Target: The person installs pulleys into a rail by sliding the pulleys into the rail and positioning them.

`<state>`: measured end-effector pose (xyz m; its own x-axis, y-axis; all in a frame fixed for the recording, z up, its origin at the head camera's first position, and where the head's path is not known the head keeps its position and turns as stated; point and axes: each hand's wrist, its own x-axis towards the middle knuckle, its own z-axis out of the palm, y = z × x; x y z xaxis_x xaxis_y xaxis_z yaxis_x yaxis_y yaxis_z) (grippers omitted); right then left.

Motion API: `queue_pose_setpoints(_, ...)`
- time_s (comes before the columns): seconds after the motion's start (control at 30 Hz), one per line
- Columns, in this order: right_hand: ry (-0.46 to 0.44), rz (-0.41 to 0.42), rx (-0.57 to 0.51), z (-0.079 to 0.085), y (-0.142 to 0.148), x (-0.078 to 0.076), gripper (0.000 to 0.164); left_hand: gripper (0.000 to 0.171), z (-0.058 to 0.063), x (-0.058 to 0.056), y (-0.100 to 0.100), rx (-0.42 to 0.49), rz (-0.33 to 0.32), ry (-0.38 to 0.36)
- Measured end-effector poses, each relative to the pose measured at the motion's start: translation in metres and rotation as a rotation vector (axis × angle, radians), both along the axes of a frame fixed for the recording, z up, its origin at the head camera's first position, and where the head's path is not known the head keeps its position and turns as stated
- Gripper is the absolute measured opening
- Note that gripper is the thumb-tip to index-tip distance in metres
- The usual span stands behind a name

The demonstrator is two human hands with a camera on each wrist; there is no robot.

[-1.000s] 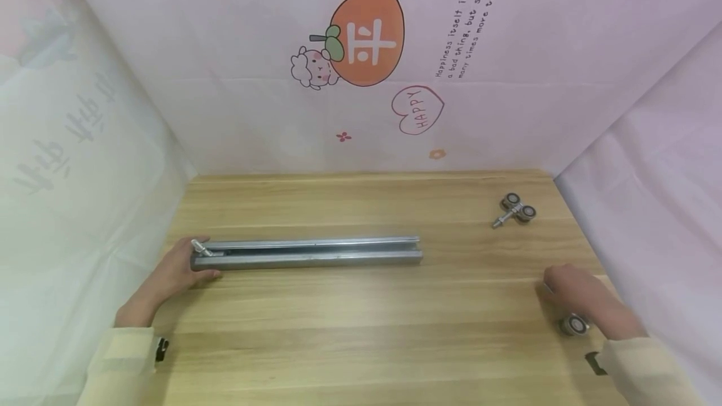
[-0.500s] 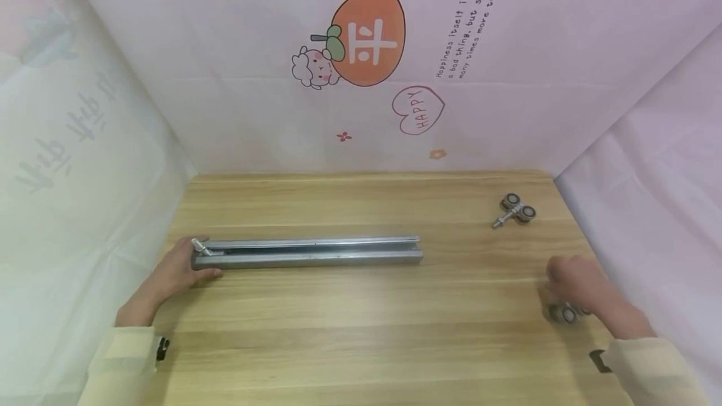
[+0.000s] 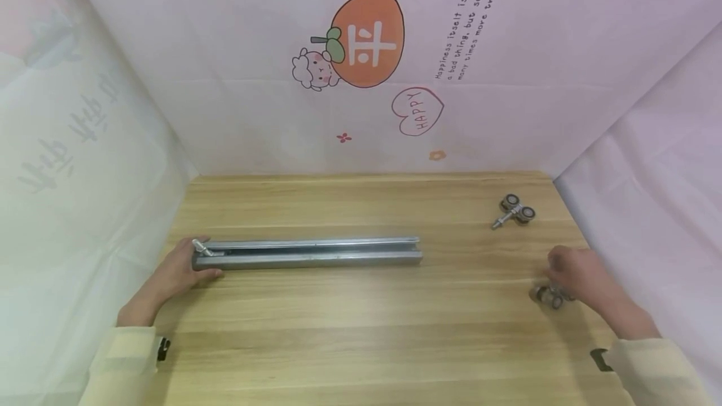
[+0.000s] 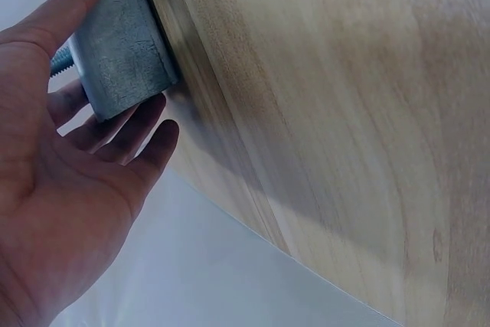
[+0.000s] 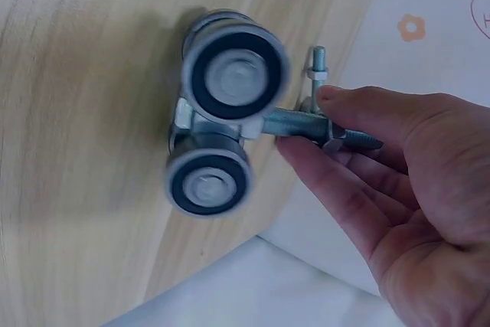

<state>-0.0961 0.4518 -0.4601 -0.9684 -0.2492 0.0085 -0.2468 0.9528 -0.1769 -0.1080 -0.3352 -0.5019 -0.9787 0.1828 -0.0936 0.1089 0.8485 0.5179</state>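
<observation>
A silver metal track (image 3: 316,261) with a slot along its top lies across the wooden table. My left hand (image 3: 179,273) holds its left end, thumb along the near side. From the slot at that end sticks a threaded bolt (image 3: 200,247); what it belongs to is hidden inside the track. In the left wrist view the thumb and fingers of my left hand (image 4: 84,158) lie on either side of the track's end (image 4: 126,51). At the right, my right hand (image 3: 583,275) pinches a wheeled trolley roller (image 5: 236,74) by its bolt (image 5: 295,123), wheels pointing away from the palm.
Another trolley roller (image 3: 514,209) with a bolt lies at the table's back right. Pale printed cloth (image 3: 254,111) hangs behind the wooden table (image 3: 350,343) and along both sides.
My right hand has moved slightly away from me, and the roller in it has swung left and farther back over the table. The left hand and the track stay put.
</observation>
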Motion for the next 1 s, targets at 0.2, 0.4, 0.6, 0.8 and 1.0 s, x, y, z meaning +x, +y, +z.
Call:
queue_pose_setpoints(0.2,-0.020,0.007,0.020,0.006,0.004,0.007,0.020,0.098,0.001,0.000,0.001,-0.003,-0.006,-0.002)
queue_pose_setpoints(0.4,-0.102,0.047,0.034,0.013,0.006,0.020,0.009,0.097,0.000,0.000,0.001,-0.001,-0.009,0.004)
queue_pose_setpoints(0.6,-0.100,0.061,0.043,0.013,0.005,0.023,0.004,0.097,-0.002,0.000,0.000,0.000,-0.010,0.017)
queue_pose_setpoints(0.8,-0.140,0.047,0.051,0.013,0.003,0.022,0.009,0.097,-0.002,0.000,0.000,0.007,-0.009,0.013)
queue_pose_setpoints(1.0,-0.169,0.039,0.056,0.012,0.003,0.024,0.013,0.098,-0.002,0.000,0.000,0.004,-0.005,0.007)
